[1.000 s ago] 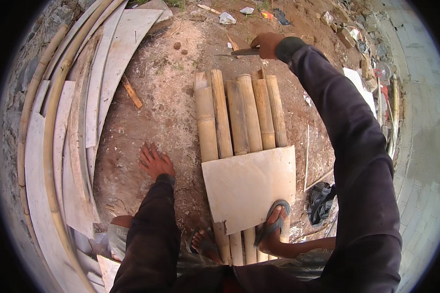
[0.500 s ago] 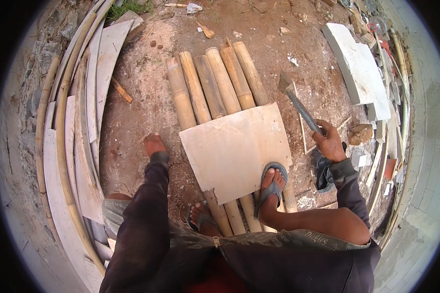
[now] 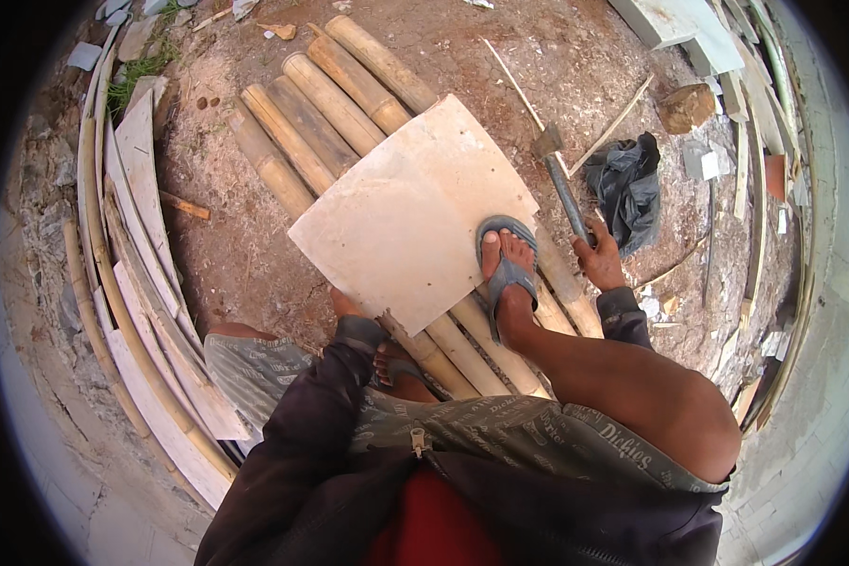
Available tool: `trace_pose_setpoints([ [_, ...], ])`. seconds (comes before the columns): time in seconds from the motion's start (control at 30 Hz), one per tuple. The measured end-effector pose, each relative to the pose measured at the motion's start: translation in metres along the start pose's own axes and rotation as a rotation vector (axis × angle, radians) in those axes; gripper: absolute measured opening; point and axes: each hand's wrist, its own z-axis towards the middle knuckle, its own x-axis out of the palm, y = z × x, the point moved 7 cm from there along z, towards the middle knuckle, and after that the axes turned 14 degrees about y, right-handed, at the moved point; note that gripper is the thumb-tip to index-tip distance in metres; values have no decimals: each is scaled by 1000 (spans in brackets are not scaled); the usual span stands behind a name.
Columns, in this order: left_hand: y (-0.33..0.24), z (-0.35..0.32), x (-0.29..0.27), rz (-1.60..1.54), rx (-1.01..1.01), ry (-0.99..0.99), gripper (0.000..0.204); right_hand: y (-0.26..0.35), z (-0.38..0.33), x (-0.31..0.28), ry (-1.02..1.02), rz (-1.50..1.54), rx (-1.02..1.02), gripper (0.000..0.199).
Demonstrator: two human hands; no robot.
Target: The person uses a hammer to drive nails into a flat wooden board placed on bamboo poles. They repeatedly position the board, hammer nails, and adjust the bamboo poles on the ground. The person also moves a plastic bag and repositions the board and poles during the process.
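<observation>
A pale rectangular board (image 3: 396, 222) lies across a row of bamboo poles (image 3: 340, 104) on the ground. My right foot in a grey flip-flop (image 3: 509, 264) stands on the board's right part. To the right of it, my right hand (image 3: 602, 257) is wrapped round the grey handle of a hammer (image 3: 566, 198), its head pointing away from me. My left hand (image 3: 345, 306) is at the board's lower left edge, beside the poles. Its fingers are mostly hidden, so I cannot make out whether they grip the board.
A crumpled black plastic bag (image 3: 627, 193) lies right of the hammer, with a brown stone (image 3: 687, 108) beyond. Long boards and bamboo strips (image 3: 127, 349) line the left wall. White blocks (image 3: 693, 33) and wood scraps lie along the right. Thin sticks (image 3: 613, 123) lie near the bag.
My left hand has moved from the bare ground on the left to the board's edge. My right hand still holds the hammer, now nearer the board. The view has turned, so the poles slant more.
</observation>
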Motion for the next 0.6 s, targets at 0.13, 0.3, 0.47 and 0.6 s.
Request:
trace_pose_setpoints([
  [0.13, -6, 9, -33, 350, 28, -204, 59, -51, 11, 8, 93, 39, 111, 35],
  [0.3, -25, 15, -28, 146, -25, -86, 57, -74, -8, 8, 177, -573, 304, 35],
  [0.47, -58, 4, -32, 947, -266, -387, 67, -21, -41, -15, 333, -215, 299, 26],
  [0.6, -90, 20, -57, 1574, -448, -428, 72, 52, -16, -94, 10, 214, -258, 21],
])
